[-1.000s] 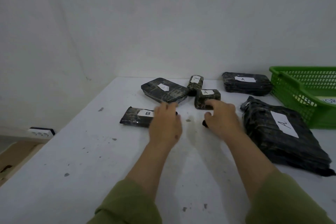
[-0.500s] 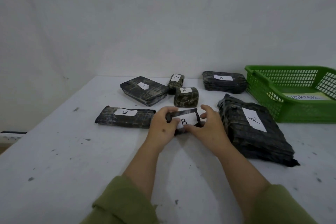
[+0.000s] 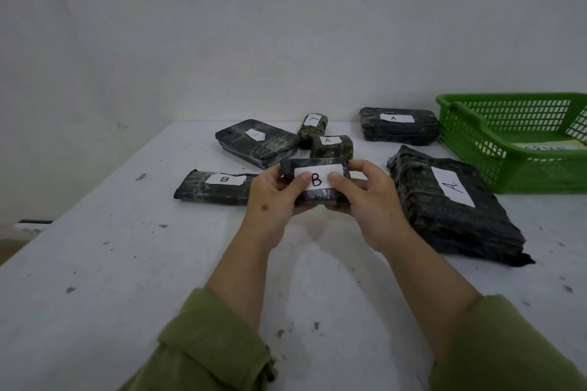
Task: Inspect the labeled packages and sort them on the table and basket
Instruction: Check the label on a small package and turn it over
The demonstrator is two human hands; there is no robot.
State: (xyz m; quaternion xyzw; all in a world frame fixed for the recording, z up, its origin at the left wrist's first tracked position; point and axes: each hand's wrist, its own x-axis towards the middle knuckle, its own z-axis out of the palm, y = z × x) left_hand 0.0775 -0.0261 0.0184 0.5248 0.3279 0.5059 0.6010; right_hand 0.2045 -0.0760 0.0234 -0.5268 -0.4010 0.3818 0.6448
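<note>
I see both hands together on one small black package (image 3: 314, 181) marked B, held up above the table (image 3: 95, 279). The left hand (image 3: 273, 197) grips its left end, thumb laid on the white label; the right hand (image 3: 365, 200) grips the right end the same way, fingers curled beneath. Olive sleeves (image 3: 203, 349) cover both forearms.

Just behind the left hand lies a flat package (image 3: 216, 189), also marked B. Beyond the held one sits a small block (image 3: 332, 146) marked A, with a narrow roll (image 3: 313, 128) behind it and a flat box (image 3: 257, 143) to its left whose label I cannot read. A large package (image 3: 451, 206) marked A lies just right of the right hand. Farther back another A package (image 3: 398, 125) rests near the green basket (image 3: 470, 143), which stands at the table's right edge with a paper sheet inside.
</note>
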